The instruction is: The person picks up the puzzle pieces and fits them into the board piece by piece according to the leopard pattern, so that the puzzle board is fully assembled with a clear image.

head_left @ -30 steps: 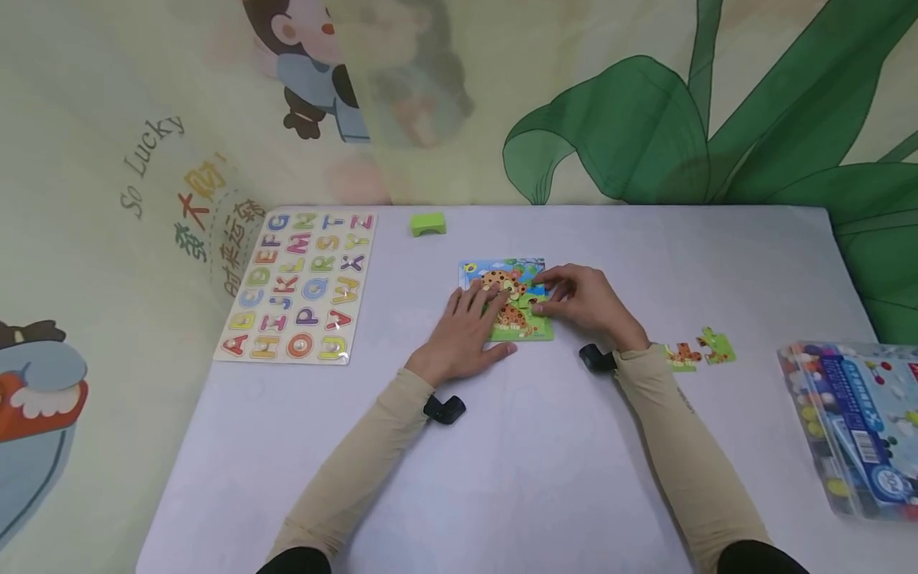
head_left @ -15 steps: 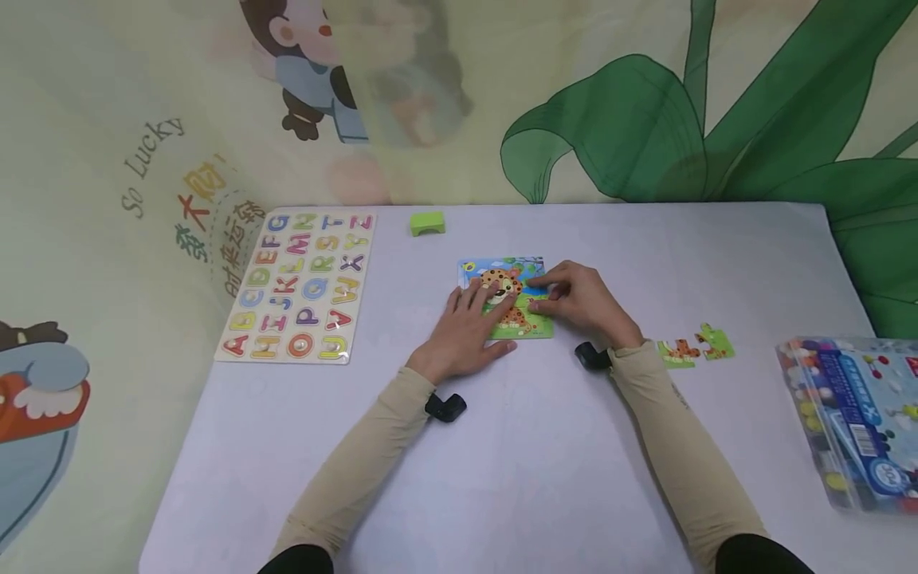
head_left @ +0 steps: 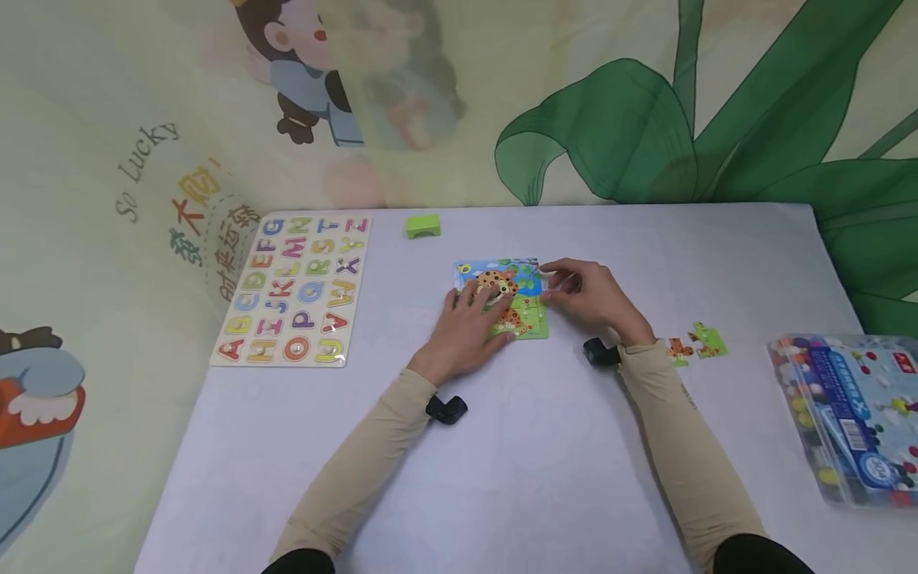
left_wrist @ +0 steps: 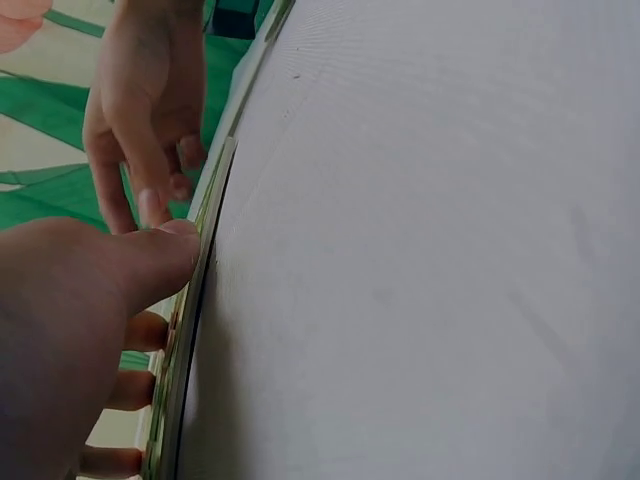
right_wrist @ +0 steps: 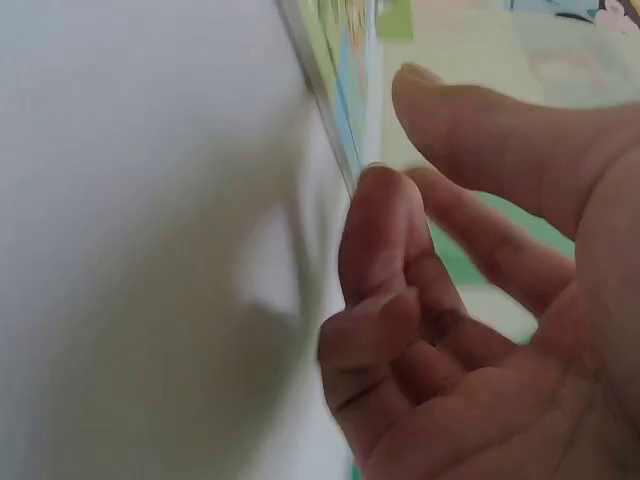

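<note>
A jigsaw puzzle of a cartoon leopard lies on the white table in the head view. My left hand rests on its left part with fingers spread, covering some of the picture. In the left wrist view, the left thumb lies along the near edge of the puzzle board. Just off the puzzle's right edge is my right hand, its fingers loosely bent. The right wrist view has the right thumb apart from the fingers, nothing between them, with the index fingertip right by the board's edge.
Loose puzzle pieces lie beyond the right wrist, partly hidden by the sleeve. A wooden alphabet board is at the left, a green arch block at the back. On the right stands a clear plastic case of colourful contents.
My right hand's fingers have moved off the puzzle's right side and now stand just past its edge. The left hand stays on the puzzle. The head view has shifted slightly.
</note>
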Demonstrator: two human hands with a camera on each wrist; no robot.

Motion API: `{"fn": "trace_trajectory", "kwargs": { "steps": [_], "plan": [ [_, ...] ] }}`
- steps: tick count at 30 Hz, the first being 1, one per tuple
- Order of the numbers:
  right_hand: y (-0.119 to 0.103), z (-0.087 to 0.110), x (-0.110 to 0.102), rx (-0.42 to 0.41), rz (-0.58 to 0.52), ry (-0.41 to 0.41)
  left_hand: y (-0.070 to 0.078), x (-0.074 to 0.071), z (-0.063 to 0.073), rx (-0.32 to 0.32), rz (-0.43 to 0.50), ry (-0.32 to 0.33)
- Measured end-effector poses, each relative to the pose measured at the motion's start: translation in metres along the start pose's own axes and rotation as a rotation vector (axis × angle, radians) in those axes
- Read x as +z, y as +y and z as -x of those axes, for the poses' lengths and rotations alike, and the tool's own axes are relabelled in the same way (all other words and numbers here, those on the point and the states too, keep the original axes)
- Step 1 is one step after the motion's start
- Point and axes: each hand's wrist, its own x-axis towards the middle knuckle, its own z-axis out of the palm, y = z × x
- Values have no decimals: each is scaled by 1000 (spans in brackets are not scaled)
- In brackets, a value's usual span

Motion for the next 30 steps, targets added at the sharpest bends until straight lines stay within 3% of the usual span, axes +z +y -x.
{"fn": "trace_trajectory", "kwargs": {
  "steps": [5, 14, 20, 30],
  "plan": [
    [7, 25, -32, 12, 72, -10, 1, 1, -4, 25, -2, 7],
    [27, 82, -79, 90, 197, -121, -2, 0, 0, 1, 30, 20],
    [31, 114, -76, 57, 241, -161, -6, 3, 6, 20, 73, 23],
    [31, 115, -66, 30, 243, -139, -11, 7, 5, 39, 109, 59]
  ]
}}
